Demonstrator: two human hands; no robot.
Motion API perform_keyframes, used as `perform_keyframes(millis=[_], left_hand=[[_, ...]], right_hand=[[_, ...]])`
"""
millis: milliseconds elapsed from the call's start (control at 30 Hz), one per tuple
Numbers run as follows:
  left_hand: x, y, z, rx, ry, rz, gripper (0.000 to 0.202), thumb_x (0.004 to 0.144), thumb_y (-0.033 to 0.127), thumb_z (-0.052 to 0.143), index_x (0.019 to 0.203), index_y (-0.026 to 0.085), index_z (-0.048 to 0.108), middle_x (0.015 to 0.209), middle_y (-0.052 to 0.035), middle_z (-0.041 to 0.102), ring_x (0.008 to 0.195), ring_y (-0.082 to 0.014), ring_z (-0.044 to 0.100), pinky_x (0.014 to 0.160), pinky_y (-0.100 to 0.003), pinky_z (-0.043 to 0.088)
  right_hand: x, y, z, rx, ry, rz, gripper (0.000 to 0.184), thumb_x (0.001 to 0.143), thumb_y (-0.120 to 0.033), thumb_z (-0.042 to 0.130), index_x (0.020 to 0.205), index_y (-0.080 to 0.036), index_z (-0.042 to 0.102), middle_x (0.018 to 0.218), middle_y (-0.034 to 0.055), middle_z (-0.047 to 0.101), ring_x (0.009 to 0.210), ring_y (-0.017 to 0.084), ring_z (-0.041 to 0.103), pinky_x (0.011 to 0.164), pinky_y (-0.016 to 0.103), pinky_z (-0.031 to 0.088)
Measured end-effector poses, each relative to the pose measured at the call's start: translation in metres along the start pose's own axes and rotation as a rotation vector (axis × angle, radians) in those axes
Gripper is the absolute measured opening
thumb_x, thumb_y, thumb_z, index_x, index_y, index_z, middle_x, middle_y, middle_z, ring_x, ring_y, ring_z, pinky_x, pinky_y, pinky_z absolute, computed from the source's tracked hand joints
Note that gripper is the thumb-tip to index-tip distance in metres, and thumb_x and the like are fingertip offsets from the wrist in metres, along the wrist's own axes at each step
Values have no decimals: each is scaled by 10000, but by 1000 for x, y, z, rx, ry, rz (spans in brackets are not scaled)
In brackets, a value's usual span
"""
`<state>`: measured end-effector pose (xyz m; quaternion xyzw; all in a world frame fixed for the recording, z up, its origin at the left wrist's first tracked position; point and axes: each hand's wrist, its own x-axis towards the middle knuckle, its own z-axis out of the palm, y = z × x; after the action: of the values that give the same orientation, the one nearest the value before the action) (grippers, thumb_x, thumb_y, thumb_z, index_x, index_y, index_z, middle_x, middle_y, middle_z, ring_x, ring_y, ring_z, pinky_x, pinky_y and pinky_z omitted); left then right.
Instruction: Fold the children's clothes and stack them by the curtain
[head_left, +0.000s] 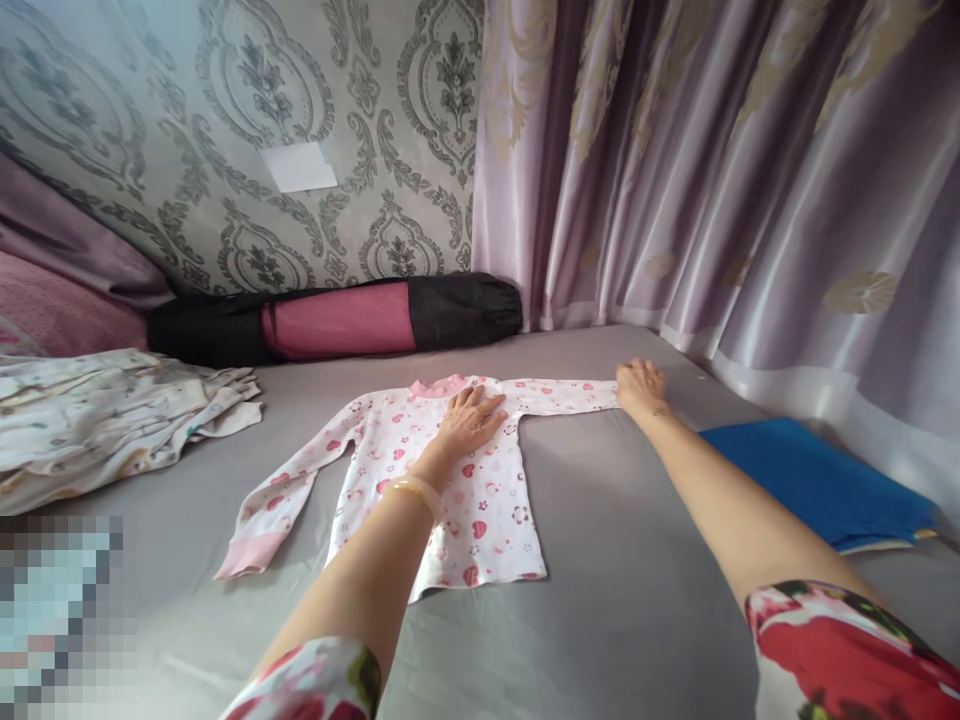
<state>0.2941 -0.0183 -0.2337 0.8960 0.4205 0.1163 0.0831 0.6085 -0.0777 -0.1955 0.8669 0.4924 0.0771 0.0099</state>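
The left hand (471, 415) lies spread on the shirt (480, 500); the right hand (641, 387) grips an outstretched sleeve (566, 395).

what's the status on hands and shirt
Left hand resting on white heart-patterned fabric shirt. Right hand at end of outstretched sleeve. Shirt spread out; left forearm partly covers it.

The right hand (641, 390) hides the end of one sleeve (562, 395). The left arm (356, 580) covers part of the shirt (480, 490). The left edge cuts the pale cloth (112, 420). The bottom-left thing (45, 620) is blurry.
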Motion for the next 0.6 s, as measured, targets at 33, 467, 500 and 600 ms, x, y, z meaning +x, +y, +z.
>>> perform_keyframes(millis=[33, 467, 500, 600], left_hand=[[0, 0, 0, 0, 4, 3, 501, 957, 552, 347, 1404, 365, 471, 1515, -51, 372, 1394, -301, 309, 1130, -489, 265], [0, -2, 2, 6, 22, 25, 502, 945, 548, 389, 1392, 341, 490, 1483, -68, 401, 1381, -297, 324, 1134, -482, 266], [0, -3, 2, 7, 24, 24, 508, 943, 546, 395, 1391, 325, 493, 1485, -77, 400, 1382, -298, 324, 1134, -480, 267], [1, -4, 3, 1, 25, 21, 519, 935, 541, 416, 1384, 293, 499, 1494, -85, 397, 1387, -296, 320, 1135, -471, 274]], right_hand=[[-4, -11, -4, 3, 39, -60, 389, 882, -58, 411, 1165, -122, 670, 1210, 196, 606, 1190, 291, 507, 940, 386, 398], [-54, -143, 15, 357, -71, -525, 453, 1002, -274, 282, 1403, -209, 481, 1483, 74, 441, 1360, 230, 371, 1126, 400, 270], [-54, -142, 18, 345, -101, -521, 482, 1009, -316, 255, 1460, -231, 403, 1540, 50, 360, 1410, 236, 295, 1152, 449, 221], [-50, -130, 21, 301, -204, -546, 548, 1010, -446, 162, 1528, -294, 250, 1603, -11, 201, 1472, 237, 135, 1176, 535, 99]])
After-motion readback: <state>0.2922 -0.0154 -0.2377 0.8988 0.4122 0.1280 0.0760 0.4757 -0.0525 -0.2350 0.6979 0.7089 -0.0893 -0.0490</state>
